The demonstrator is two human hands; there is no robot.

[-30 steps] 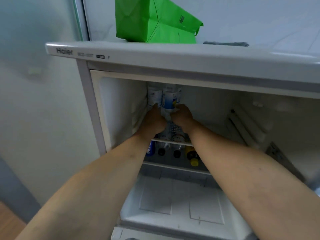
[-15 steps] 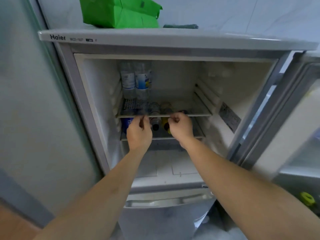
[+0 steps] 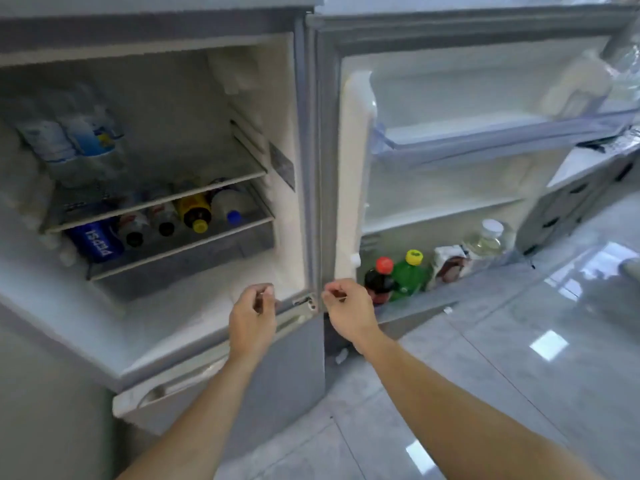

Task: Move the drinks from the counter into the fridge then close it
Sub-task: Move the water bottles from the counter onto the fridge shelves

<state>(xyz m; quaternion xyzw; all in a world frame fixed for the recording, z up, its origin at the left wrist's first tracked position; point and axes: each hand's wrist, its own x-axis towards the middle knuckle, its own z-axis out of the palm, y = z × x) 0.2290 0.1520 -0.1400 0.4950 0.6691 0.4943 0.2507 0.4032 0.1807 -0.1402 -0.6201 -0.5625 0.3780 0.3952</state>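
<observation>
Fridge [image 3: 145, 323] standing open, door [image 3: 450, 168] swung wide to its right. Inside the fridge, on the upper shelf [image 3: 221, 183], water bottles [image 3: 69, 140] upright at the back left corner. On the shelf below, a blue Pepsi can [image 3: 95, 240] lying at the left, then two dark-capped bottles [image 3: 149, 225], a yellow-capped bottle [image 3: 194, 211] and a blue-capped bottle [image 3: 228, 206], all on their sides with caps outward. In the lowest door rack of the fridge, a red-capped cola bottle [image 3: 380, 278], a green bottle [image 3: 408, 275], a carton [image 3: 448, 265] and a clear white-capped bottle [image 3: 488, 239]. In front of the fridge's lower right corner, left hand [image 3: 252, 320] and right hand [image 3: 349, 313], each grip loosely curled, grasping nothing, apart from each other.
</observation>
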